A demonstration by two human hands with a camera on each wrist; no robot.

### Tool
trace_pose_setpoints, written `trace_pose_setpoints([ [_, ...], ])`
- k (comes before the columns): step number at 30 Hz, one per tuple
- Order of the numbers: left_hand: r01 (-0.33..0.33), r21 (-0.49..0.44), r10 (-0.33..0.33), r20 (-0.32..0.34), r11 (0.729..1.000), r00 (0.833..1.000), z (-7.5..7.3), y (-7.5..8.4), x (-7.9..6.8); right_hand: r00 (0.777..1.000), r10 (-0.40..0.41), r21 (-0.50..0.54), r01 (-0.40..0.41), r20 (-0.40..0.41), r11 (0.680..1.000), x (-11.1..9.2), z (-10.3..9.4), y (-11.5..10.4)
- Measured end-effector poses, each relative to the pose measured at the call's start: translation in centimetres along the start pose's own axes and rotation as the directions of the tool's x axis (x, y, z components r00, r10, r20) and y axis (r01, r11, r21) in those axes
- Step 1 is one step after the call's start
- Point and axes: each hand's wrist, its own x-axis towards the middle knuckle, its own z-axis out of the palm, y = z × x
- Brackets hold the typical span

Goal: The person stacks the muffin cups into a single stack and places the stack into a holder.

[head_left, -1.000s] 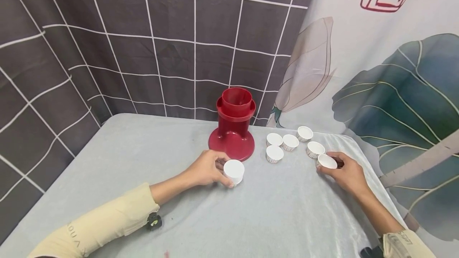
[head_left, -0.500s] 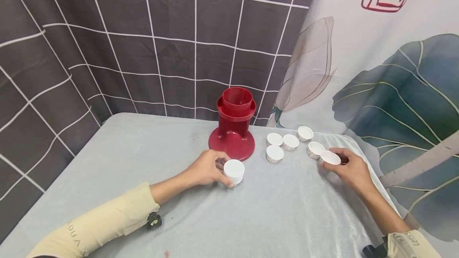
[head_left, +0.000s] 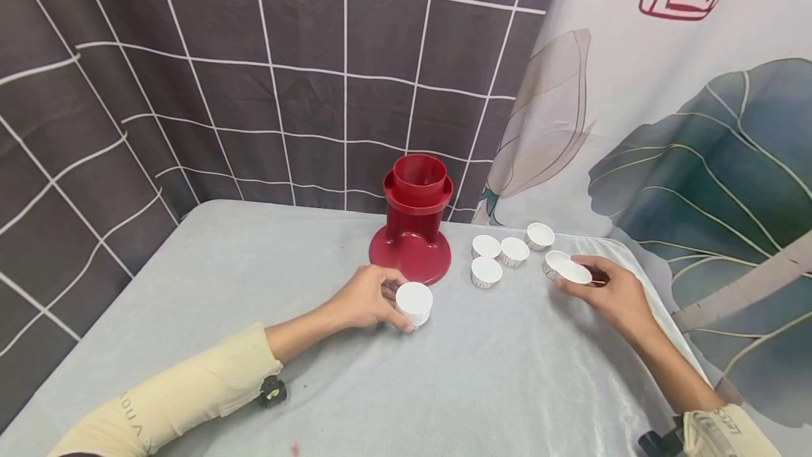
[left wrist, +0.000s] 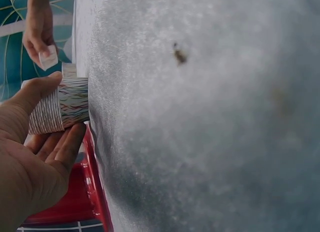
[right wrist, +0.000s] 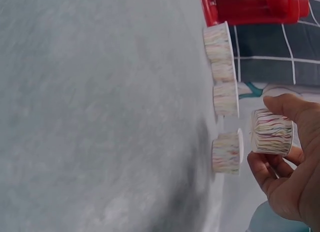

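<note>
My left hand point(head_left: 368, 298) grips a stack of white paper baking cups point(head_left: 414, 302) that stands on the table in front of the red stand. In the left wrist view the nested cups point(left wrist: 74, 102) show ridged edges and coloured wavy lines, with thumb and fingers on opposite sides. Over on the right, my right hand point(head_left: 612, 295) pinches a single baking cup point(head_left: 573, 272). The right wrist view has this cup point(right wrist: 272, 132) raised off the cloth, apart from a second cup point(right wrist: 227, 153) on the table. From the head, the held cup overlaps that one.
A red two-part tube stand point(head_left: 415, 231) with a round base is at the table's back edge. Several more baking cups point(head_left: 486, 272) sit right of it, one point(head_left: 540, 236) near the back edge. A grey cloth point(head_left: 482, 372) covers the table; tiled-print curtain point(head_left: 304, 104) hangs behind.
My right hand has lifted its baking cup off the table and brought it left and slightly back, over the neighbouring cup. The left hand and its stack have stayed put.
</note>
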Motion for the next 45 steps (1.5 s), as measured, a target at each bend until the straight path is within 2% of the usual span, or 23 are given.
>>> trace_pose_setpoints([
  [9, -0.005, 0.000, 0.005, 0.000, 1.000, 1.000, 0.0, 0.1, 0.0, 0.998, -0.030, 0.034, 0.029, 0.046, 0.999, -0.1, 0.6, -2.4],
  [16, -0.001, -0.001, 0.001, 0.001, 1.000, 1.000, 0.0, 0.3, -0.1, 0.995, -0.065, 0.066, 0.059, 0.080, 0.996, -0.1, 1.4, -3.4],
  [27, -0.003, 0.004, 0.003, -0.003, 1.000, 1.000, 0.0, 0.1, 0.0, 0.986, -0.067, 0.106, 0.051, 0.153, 0.993, -0.3, 2.9, -5.4],
  [38, -0.001, 0.005, 0.001, -0.003, 1.000, 1.000, 0.0, 0.1, 0.0, 0.966, -0.222, 0.161, 0.201, 0.130, 0.966, -0.3, 4.4, -6.3],
  [45, 0.005, 0.008, -0.005, -0.007, 1.000, 1.000, 0.1, 0.2, -0.1, 0.962, -0.193, 0.167, 0.162, 0.192, 0.973, -0.5, 4.9, -7.1],
])
